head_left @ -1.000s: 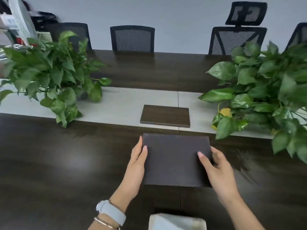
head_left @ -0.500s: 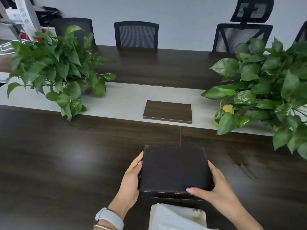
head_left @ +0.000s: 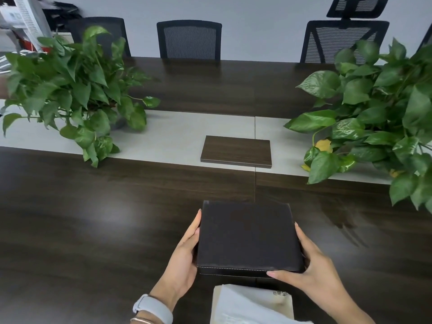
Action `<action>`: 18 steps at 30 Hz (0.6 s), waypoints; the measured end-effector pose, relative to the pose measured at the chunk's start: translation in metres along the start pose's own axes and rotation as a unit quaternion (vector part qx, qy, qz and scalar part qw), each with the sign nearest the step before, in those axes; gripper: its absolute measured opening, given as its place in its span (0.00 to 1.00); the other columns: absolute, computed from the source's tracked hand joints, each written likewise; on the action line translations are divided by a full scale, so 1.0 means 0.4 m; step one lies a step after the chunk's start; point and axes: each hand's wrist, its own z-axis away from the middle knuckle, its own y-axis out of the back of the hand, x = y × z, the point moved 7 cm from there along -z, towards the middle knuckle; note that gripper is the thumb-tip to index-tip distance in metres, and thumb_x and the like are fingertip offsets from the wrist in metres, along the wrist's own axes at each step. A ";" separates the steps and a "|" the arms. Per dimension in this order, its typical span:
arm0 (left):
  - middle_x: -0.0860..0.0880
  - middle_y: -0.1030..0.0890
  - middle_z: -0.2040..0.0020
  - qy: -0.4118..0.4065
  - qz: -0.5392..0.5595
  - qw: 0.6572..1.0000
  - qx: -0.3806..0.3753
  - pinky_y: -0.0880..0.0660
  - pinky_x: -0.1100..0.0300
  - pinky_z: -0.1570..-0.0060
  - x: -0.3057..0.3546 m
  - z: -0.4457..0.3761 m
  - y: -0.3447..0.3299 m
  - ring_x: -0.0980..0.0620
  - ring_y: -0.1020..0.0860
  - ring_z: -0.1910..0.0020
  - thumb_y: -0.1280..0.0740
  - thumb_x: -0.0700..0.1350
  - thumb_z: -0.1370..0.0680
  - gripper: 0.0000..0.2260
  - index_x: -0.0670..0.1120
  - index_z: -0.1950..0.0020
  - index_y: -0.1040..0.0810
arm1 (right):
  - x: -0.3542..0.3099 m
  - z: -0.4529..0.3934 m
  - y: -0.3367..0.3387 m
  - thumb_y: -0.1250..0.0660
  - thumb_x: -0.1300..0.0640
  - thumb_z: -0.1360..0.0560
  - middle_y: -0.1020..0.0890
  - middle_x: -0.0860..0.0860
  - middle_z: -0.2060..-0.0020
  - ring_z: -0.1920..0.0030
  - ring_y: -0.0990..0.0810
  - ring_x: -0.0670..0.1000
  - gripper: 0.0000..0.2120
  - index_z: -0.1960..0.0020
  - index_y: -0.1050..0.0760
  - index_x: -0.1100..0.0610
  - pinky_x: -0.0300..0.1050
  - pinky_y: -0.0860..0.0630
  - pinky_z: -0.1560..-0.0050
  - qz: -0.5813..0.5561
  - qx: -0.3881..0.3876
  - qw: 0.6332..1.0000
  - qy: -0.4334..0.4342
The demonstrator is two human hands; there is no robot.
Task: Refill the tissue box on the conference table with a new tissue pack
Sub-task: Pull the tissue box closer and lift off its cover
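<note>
Here, conference table [head_left: 93, 230] is seen, dark | black tissue box [head_left: 247, 237] is rested on it at near edge | box is clasped at both sides by left hand [head_left: 184, 256] and right hand [head_left: 313, 267] | tissue pack [head_left: 247, 305] is laid just before box

Tissue box [head_left: 247, 237], centre-bottom: matt black leather-look w/ pale stitching on near edge. Tissue pack [head_left: 252, 305], bottom edge: soft crinkly plastic wrap, slight sheen. Table [head_left: 93, 218]: dark wood-grain, semi-gloss, glare patch at left; mid strip [head_left: 177, 139] matt pale grey. Small wood-grain panel [head_left: 236, 152], matt. Chairs [head_left: 189, 39] up top: black mesh. Leaves [head_left: 70, 90]: glossy.
</note>
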 end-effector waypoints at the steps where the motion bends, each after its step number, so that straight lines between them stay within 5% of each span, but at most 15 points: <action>1: 0.57 0.24 0.34 0.000 0.002 1.000 -0.006 0.30 0.54 0.36 -0.001 -0.002 -0.002 0.53 0.27 0.34 0.46 0.47 0.19 0.16 0.64 0.38 0.28 | 0.001 0.000 0.001 0.22 0.37 0.56 0.30 0.31 0.39 0.35 0.28 0.42 0.63 0.25 0.45 0.44 0.44 0.32 0.32 -0.003 0.004 1.000 -0.001; 7: 0.58 0.26 0.32 -0.010 0.016 0.999 -0.046 0.31 0.56 0.36 0.010 -0.004 -0.018 0.53 0.28 0.33 0.47 0.54 0.20 0.17 0.63 0.32 0.32 | -0.027 0.006 0.010 0.20 0.49 0.46 0.21 0.25 0.51 0.46 0.24 0.29 0.48 0.33 0.40 0.33 0.22 0.32 0.47 -0.027 0.022 0.999 0.013; 10: 0.58 0.25 0.34 -0.033 -0.025 0.999 -0.018 0.27 0.63 0.42 0.016 -0.019 -0.015 0.57 0.26 0.37 0.47 0.51 0.19 0.15 0.64 0.35 0.30 | -0.055 -0.011 0.041 0.27 0.38 0.47 0.16 0.34 0.55 0.49 0.20 0.35 0.39 0.38 0.35 0.35 0.31 0.29 0.48 -0.050 0.050 0.997 -0.012; 12: 0.56 0.27 0.33 -0.047 -0.070 0.996 0.002 0.30 0.60 0.37 0.025 -0.036 -0.009 0.57 0.27 0.37 0.43 0.46 0.20 0.17 0.64 0.35 0.29 | -0.081 -0.028 0.054 0.37 0.33 0.42 0.17 0.44 0.57 0.52 0.20 0.42 0.35 0.37 0.35 0.40 0.36 0.31 0.52 -0.012 0.056 0.998 -0.020; 15: 0.58 0.34 0.36 -0.076 -0.196 0.977 0.034 0.39 0.66 0.37 0.065 -0.049 -0.014 0.63 0.33 0.39 0.43 0.42 0.19 0.22 0.63 0.29 0.39 | -0.107 -0.045 0.069 0.50 0.26 0.40 0.19 0.56 0.63 0.56 0.20 0.51 0.35 0.39 0.35 0.43 0.49 0.29 0.51 0.060 0.068 0.995 -0.041; 18: 0.56 0.36 0.35 -0.125 -0.315 0.939 0.061 0.42 0.64 0.37 0.102 -0.066 -0.015 0.60 0.37 0.35 0.44 0.49 0.20 0.21 0.55 0.27 0.42 | -0.124 -0.060 0.085 0.57 0.22 0.38 0.17 0.55 0.64 0.58 0.18 0.55 0.33 0.50 0.34 0.44 0.55 0.25 0.48 0.109 0.100 0.988 -0.049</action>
